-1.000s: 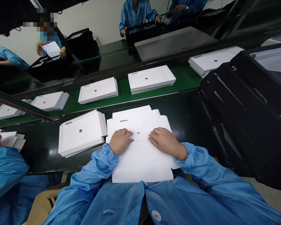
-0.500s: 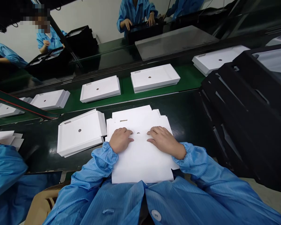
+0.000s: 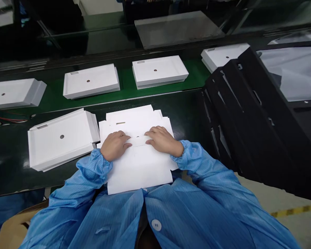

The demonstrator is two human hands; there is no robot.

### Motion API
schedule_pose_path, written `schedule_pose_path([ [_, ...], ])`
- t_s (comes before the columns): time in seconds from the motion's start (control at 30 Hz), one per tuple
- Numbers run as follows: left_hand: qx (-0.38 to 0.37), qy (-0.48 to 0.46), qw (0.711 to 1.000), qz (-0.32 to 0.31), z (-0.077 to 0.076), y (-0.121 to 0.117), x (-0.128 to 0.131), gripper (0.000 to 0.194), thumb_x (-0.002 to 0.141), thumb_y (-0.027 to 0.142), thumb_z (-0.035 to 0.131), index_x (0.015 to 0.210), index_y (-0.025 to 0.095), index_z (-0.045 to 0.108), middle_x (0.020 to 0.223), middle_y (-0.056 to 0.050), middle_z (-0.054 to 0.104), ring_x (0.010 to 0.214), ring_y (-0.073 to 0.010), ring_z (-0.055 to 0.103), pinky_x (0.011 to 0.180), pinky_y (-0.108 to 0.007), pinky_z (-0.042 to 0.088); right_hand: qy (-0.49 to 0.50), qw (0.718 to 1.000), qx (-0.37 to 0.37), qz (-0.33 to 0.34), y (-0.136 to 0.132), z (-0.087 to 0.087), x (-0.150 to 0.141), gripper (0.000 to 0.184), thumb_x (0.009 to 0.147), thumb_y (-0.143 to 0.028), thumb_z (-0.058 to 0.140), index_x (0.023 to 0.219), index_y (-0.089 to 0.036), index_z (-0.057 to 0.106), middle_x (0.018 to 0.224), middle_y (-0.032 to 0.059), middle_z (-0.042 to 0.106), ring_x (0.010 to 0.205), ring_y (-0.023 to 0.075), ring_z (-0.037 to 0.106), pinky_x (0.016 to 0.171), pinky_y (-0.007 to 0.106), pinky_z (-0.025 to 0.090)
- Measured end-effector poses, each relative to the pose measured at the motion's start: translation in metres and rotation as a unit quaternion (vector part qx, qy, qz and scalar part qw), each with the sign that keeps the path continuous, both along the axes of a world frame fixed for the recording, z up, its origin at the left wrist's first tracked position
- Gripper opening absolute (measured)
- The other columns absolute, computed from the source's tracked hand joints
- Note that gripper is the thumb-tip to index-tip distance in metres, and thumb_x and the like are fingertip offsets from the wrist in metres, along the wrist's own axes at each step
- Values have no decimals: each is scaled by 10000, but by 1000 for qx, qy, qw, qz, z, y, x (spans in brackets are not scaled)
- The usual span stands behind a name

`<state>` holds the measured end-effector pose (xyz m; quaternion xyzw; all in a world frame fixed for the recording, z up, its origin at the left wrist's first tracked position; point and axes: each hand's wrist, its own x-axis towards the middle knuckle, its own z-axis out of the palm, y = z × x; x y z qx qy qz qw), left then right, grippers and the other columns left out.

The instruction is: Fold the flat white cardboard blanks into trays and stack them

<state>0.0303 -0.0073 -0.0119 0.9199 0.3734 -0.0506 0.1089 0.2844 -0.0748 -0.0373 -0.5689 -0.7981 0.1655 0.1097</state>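
Note:
A white die-cut cardboard sheet (image 3: 140, 173) lies in front of me, its near edge against my jacket. It has notched corners, a small slot and a hole partly hidden in a raised crease across its middle. My left hand (image 3: 115, 145) grips this crease left of the hole, thumb on the near side and fingers on the far side. On the right of the hole, my right hand (image 3: 162, 140) pinches the same crease in the same way. Just left of the sheet is a stack of folded white trays (image 3: 62, 148), each with a slot and a round hole.
Along the green conveyor belt (image 3: 126, 81) stand several white tray stacks (image 3: 160, 71). Black corrugated bins (image 3: 254, 114) rise at my right, with white sheeting (image 3: 298, 72) behind. A grey panel (image 3: 176, 31) lies beyond the belt. Yellow-black tape (image 3: 298, 210) marks the floor.
My view has tilted down and turned right, so the co-workers are mostly out of sight. Both hands stay on the sheet; the crease between them now stands out more.

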Motion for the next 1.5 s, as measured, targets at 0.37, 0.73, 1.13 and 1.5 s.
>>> schedule_pose_path([
  [0.37,-9,-16,1000,-14,-10,-8,0,548,944,577,559,1370,239,626,1162,-122,614,1048,-295,583,952,-447,444,1,998,-19,53,4,0,2,453,967,-492,608,1284,-174,664,1190,128,644,1117,291,548,979,420,394],
  [0.73,-33,-53,998,1,-2,-5,-3,491,928,544,594,1293,227,678,1131,-112,623,1064,-285,589,988,-454,447,27,997,-28,62,12,0,15,497,902,-536,682,1267,-199,669,1167,118,658,1102,285,579,1001,430,423],
  [1.13,-25,-54,998,-5,4,-6,-1,463,929,501,613,1256,178,667,1145,-117,628,1080,-290,589,988,-442,451,67,994,-70,54,15,12,13,494,837,-485,774,1224,-193,678,1177,118,664,1135,299,590,1017,443,447],
  [1.5,-20,-4,1000,-23,9,-6,7,476,964,477,558,1336,189,630,1160,-115,681,1082,-307,632,956,-452,471,25,997,-49,57,13,9,14,433,913,-427,698,1258,-166,682,1213,135,716,1143,318,640,1003,454,464],
])
